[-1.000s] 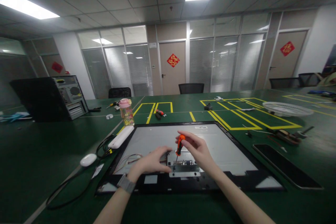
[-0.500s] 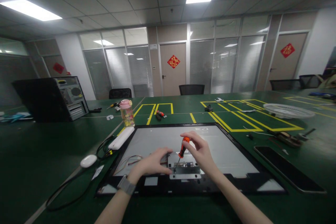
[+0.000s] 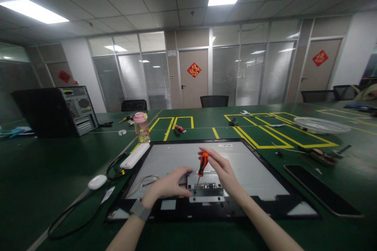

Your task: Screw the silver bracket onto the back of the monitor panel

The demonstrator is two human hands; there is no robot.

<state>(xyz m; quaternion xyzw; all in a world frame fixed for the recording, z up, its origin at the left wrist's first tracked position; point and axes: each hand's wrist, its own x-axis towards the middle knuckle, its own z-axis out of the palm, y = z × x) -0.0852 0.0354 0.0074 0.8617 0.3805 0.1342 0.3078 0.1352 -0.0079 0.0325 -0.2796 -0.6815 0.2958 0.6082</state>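
A flat monitor panel [image 3: 253,166] lies face down on the green table, its grey metal back up. A small metal bracket with a circuit board [image 3: 207,191] sits near the panel's front edge. My right hand [image 3: 219,168] grips an orange-handled screwdriver [image 3: 202,163], its thin shaft angled down with the tip at the bracket's left side. My left hand [image 3: 169,183], with a watch on the wrist, rests with curled fingers on the panel at the bracket's left edge. Thin coloured wires [image 3: 145,180] run under it.
A white mouse [image 3: 97,181] with a black cable, a white bar [image 3: 135,155] and a pink-capped bottle [image 3: 141,126] lie left of the panel. A computer tower [image 3: 59,110] lies far left. A dark flat strip [image 3: 321,190], tools and a fan grille [image 3: 321,124] are on the right.
The screwdriver handle swayed right and came back left, its tip staying at the bracket. My left hand stays put. The view shifted slightly.
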